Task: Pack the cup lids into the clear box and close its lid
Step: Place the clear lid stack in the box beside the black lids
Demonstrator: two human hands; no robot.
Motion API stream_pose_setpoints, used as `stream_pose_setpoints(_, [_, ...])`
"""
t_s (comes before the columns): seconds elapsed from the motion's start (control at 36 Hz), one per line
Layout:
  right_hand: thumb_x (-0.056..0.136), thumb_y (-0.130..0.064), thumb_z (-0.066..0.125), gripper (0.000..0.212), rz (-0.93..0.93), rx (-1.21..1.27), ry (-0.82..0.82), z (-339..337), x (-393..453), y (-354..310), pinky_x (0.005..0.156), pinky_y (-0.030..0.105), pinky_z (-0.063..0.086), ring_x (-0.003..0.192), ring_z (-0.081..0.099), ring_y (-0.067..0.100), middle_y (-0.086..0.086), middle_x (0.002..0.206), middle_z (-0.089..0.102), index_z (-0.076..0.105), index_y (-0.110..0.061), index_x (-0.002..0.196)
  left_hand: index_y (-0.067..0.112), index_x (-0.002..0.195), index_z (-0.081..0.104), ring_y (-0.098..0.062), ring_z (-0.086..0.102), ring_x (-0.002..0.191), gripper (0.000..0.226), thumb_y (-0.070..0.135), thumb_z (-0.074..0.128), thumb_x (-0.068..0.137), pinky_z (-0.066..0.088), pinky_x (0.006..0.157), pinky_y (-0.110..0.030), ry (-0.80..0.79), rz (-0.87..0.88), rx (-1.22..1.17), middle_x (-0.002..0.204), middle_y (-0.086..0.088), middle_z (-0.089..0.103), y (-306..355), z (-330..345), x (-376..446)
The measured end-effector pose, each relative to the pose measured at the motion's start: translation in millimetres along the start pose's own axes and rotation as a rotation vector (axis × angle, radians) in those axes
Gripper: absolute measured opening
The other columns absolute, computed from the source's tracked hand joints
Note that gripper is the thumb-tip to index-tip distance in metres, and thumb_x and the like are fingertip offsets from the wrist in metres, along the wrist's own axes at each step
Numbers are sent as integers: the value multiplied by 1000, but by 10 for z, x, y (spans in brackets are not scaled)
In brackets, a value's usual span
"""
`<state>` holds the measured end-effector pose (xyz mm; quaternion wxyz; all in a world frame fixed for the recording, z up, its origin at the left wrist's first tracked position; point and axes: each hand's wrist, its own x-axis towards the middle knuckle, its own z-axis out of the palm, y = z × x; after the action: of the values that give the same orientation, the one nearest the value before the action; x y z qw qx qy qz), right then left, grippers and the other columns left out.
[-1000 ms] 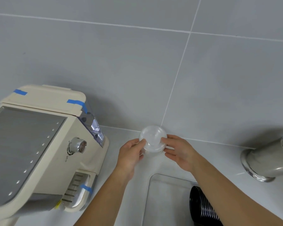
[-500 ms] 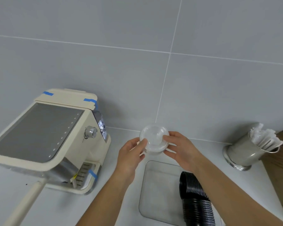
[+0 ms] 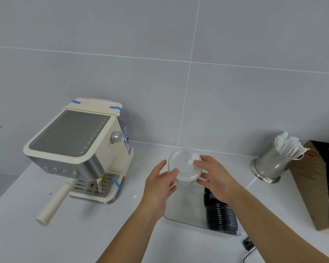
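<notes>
The coffee machine [image 3: 78, 149] now sits at left centre of the frame, fully in view with its cream handle [image 3: 53, 203] pointing to the lower left; half a second ago it lay lower and further left, so the view has swung back and left. At centre, the left hand [image 3: 160, 184] curls its thumb and fingers against the left edge of the clear lids [image 3: 184, 167], a small stack held above the surface [image 3: 84, 234]. The stack is tilted, its top facing the camera more than before. The right hand [image 3: 216, 177] grips the stack's right side, thumb on top, much as it did earlier. Below the hands lies the clear box [image 3: 186, 209], open, with a row of black lids [image 3: 221, 215] lying along its right side, more of it visible than before. At right, the metal cup [image 3: 270, 164] of wrapped straws [image 3: 288, 147] and a brown holder [image 3: 311, 177] have come further into frame.
</notes>
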<state>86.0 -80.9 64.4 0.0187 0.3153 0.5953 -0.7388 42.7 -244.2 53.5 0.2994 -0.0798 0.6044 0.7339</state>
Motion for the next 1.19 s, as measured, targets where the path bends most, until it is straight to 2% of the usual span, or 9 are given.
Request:
stream_pose_setpoints(0.17, [90,-20,65,24,56,-25,12,-66,-80,189,79,33,52,109,64,28,9,118,66,63,-17,114,36,122,57,-21,52,124,39,30,72,87,42,105,-36,22,-109,57,130,3,55,-249,19,-168])
stream_pose_setpoints(0.28, [90,-20,65,23,83,-62,31,-104,-69,328,91,38,54,111,63,29,11,119,66,64,-14,112,29,129,56,-17,57,118,42,34,68,89,45,104,-33,-3,-205,7,131,-1,59,-412,-12,-217])
stream_pose_setpoints(0.39, [89,-19,63,20,77,-107,94,-92,-14,440,99,44,48,97,62,24,12,115,66,63,-11,107,23,137,52,-15,57,117,49,30,66,90,44,106,-32,-7,-270,-46,128,-2,60,-536,7,-228])
stream_pose_setpoints(0.56, [85,-22,63,24,111,-120,85,-50,117,606,87,40,50,91,63,25,17,109,68,65,-7,105,14,143,46,-21,51,128,50,22,59,95,39,113,-36,60,-341,-111,140,-7,52,-588,71,-197])
stream_pose_setpoints(0.67, [87,-25,63,16,131,-152,95,15,184,660,81,35,48,90,61,23,6,103,67,63,-16,100,10,132,53,-21,51,121,36,19,56,97,40,111,-34,114,-386,-119,120,-6,57,-576,71,-130])
stream_pose_setpoints(0.89, [77,-33,58,34,172,-171,128,70,310,774,94,43,53,100,67,25,5,108,70,64,-18,106,10,144,43,-24,41,138,47,17,53,99,33,116,-36,179,-430,-186,149,-11,42,-582,210,-54])
stream_pose_setpoints(1.0, [76,-35,56,36,181,-181,106,93,365,778,92,41,53,100,68,23,4,108,71,64,-20,108,11,145,42,-25,40,138,47,18,51,99,33,116,-37,191,-439,-206,141,-10,46,-569,210,-14])
stream_pose_setpoints(1.08, [73,-36,57,39,203,-183,98,72,417,796,96,44,53,100,68,23,2,109,71,64,-22,109,13,145,42,-28,38,140,49,24,53,99,32,116,-38,175,-461,-215,150,-12,41,-551,181,21])
stream_pose_setpoints(1.19, [68,-39,56,45,232,-196,90,23,492,868,98,47,51,103,67,24,2,111,70,63,-23,109,18,141,47,-31,42,135,48,34,57,97,35,115,-39,159,-489,-220,148,-9,44,-546,177,59])
